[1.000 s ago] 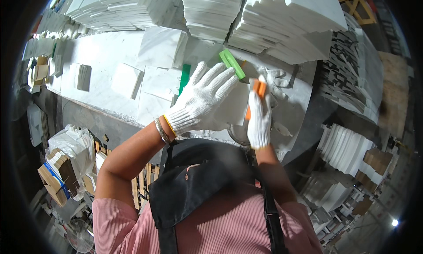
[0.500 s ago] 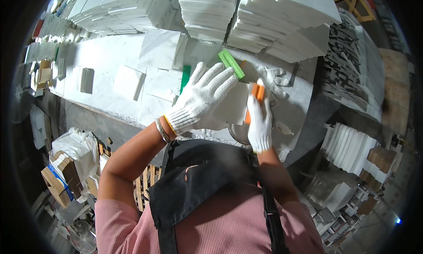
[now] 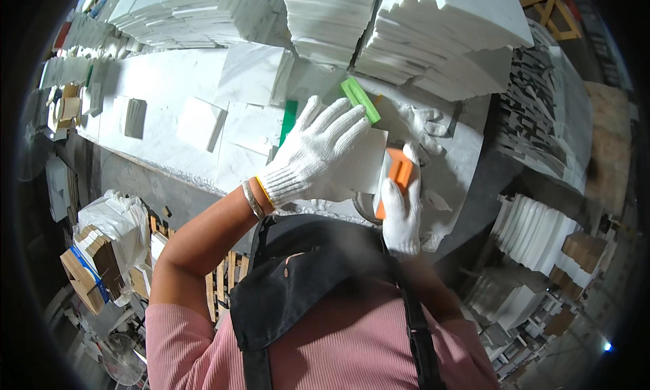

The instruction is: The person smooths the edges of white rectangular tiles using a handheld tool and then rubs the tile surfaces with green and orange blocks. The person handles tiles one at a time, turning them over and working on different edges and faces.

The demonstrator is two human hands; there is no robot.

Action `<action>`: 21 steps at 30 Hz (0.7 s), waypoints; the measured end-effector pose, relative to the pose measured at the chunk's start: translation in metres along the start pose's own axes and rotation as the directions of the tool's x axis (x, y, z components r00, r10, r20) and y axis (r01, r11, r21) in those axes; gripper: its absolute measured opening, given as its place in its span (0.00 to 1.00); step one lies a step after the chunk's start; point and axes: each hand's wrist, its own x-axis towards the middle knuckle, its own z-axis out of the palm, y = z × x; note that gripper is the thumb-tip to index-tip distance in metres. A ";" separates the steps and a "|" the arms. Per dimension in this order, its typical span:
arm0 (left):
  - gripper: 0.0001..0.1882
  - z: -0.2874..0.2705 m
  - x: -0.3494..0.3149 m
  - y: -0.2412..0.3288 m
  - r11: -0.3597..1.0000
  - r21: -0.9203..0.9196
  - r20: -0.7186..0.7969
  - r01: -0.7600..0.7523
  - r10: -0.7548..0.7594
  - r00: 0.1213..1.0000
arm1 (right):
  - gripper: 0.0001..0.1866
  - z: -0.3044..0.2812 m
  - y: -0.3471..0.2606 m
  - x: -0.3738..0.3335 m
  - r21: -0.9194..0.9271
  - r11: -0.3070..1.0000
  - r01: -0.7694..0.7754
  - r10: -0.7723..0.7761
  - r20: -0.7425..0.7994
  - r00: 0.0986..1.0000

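Observation:
My left hand (image 3: 318, 153), in a white knit glove, lies flat with fingers stretched over a white marble tile (image 3: 371, 161). Most of that tile is hidden beneath it. Gloved the same way, my right hand (image 3: 404, 217) grips an orange hand sanding block (image 3: 398, 170) at the tile's right edge; whether the block touches the edge I cannot tell. A light green block (image 3: 360, 100) of similar shape rests beyond my left fingertips. Left of that hand is a dark green strip (image 3: 288, 119). Part of a round bowl (image 3: 365, 206) shows between the tile and my body.
Tall stacks of marble slabs (image 3: 433, 38) line the table's (image 3: 169, 72) far side. Loose tiles (image 3: 200, 122) lie to the left. A spare white glove (image 3: 423, 127) is at the right. Stacked white slabs (image 3: 538, 227) and cartons (image 3: 84, 282) flank the table on the floor.
My right hand has slid toward me with the orange block, and more of the block's broad side shows. The left hand stays flat on the tile. The whole view has shifted slightly.

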 end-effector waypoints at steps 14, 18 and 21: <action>0.47 -0.005 0.002 0.007 0.997 -0.024 0.016 0.069 -0.069 0.998 | 0.33 0.002 0.012 0.025 -0.230 0.971 0.065 -0.063 0.016 0.998; 0.54 0.001 0.000 0.003 0.999 0.048 -0.029 -0.001 0.003 1.000 | 0.33 -0.005 0.068 0.024 -0.537 0.789 0.299 -0.289 0.106 0.951; 0.54 0.003 0.000 -0.001 0.997 0.073 -0.013 -0.009 0.010 1.000 | 0.36 -0.001 -0.012 -0.002 0.102 0.994 -0.039 0.035 0.040 0.999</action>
